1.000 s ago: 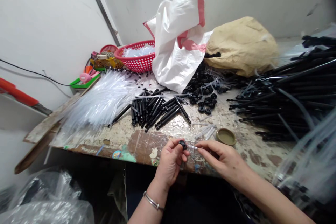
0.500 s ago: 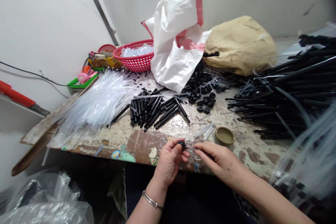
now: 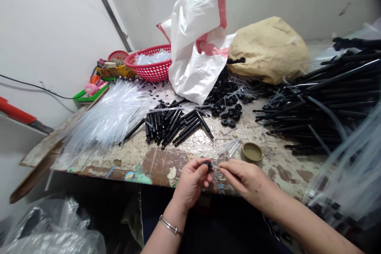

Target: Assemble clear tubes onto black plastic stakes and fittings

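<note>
Between its thumb and fingers, my left hand (image 3: 194, 178) holds a small black round part (image 3: 207, 165) just over the table's front edge. My right hand (image 3: 244, 176) pinches a short clear tube (image 3: 215, 167), whose left end meets the black part. Whether the tube sits inside the part is too small to tell. More short clear tubes (image 3: 234, 148) lie behind my hands, beside a small round olive dish (image 3: 252, 152). Black round parts (image 3: 228, 122) are scattered farther back. A pile of black rods (image 3: 187, 129) lies left of them.
Long clear tubes (image 3: 104, 115) cover the left of the table (image 3: 127, 158). At the back stand a red basket (image 3: 151, 72), a white sack (image 3: 193, 47) and a tan bag (image 3: 270, 51). Long black rods (image 3: 336, 99) are heaped at the right, with clear tubes (image 3: 354, 166) hanging nearer.
The whole view has shifted slightly, so the table's contents appear a little farther left. Both hands keep their grips, the tube still at the black part.
</note>
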